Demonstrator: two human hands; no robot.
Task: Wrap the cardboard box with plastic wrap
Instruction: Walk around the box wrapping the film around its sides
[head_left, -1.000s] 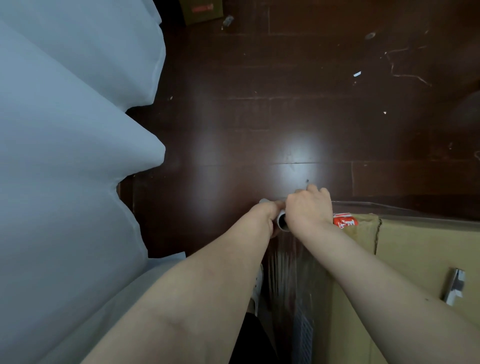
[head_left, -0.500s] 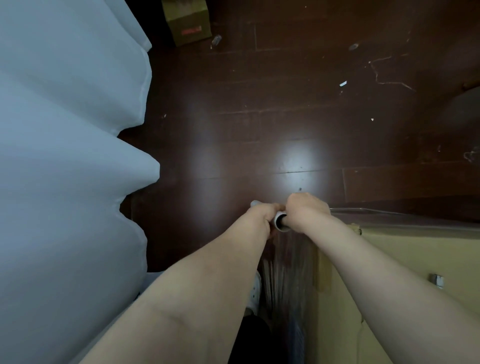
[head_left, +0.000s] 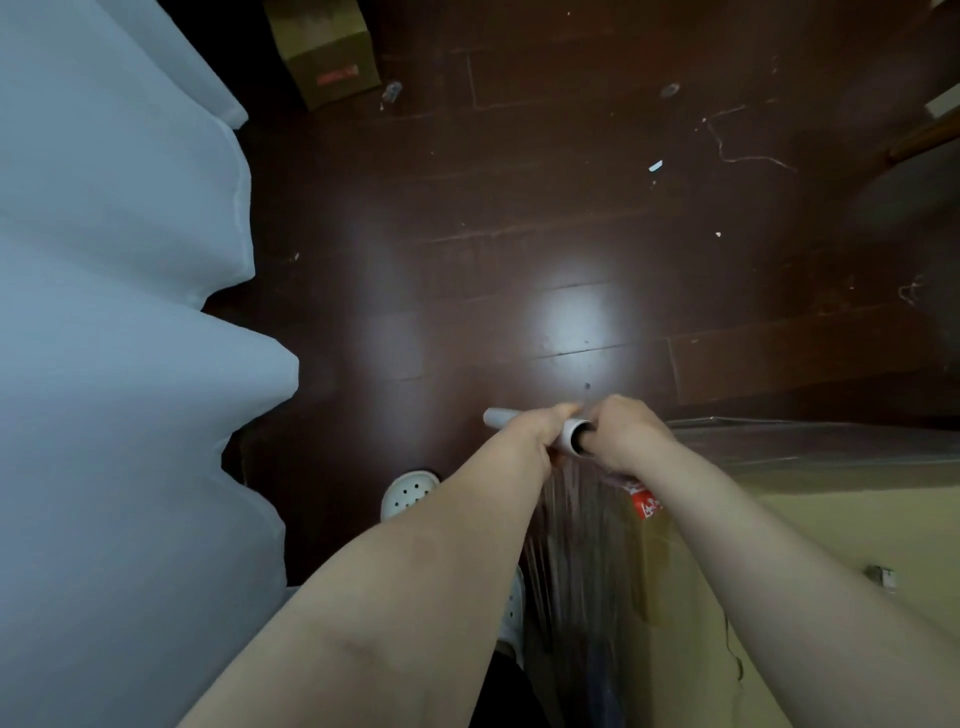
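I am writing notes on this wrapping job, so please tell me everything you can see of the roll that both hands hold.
The roll is a pale grey tube, cardboard by its look, hollow with a dark open end. It lies nearly level above the dark floor, beside the box corner. The left hand grips its middle; the right hand holds the open end. Clear, streaky film hangs down from it against the box side.

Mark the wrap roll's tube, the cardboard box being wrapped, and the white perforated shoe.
wrap roll's tube (head_left: 498, 417): head view, its exposed pale end.
cardboard box (head_left: 841, 540): head view, its tan top face.
white perforated shoe (head_left: 410, 491): head view, its holed toe.
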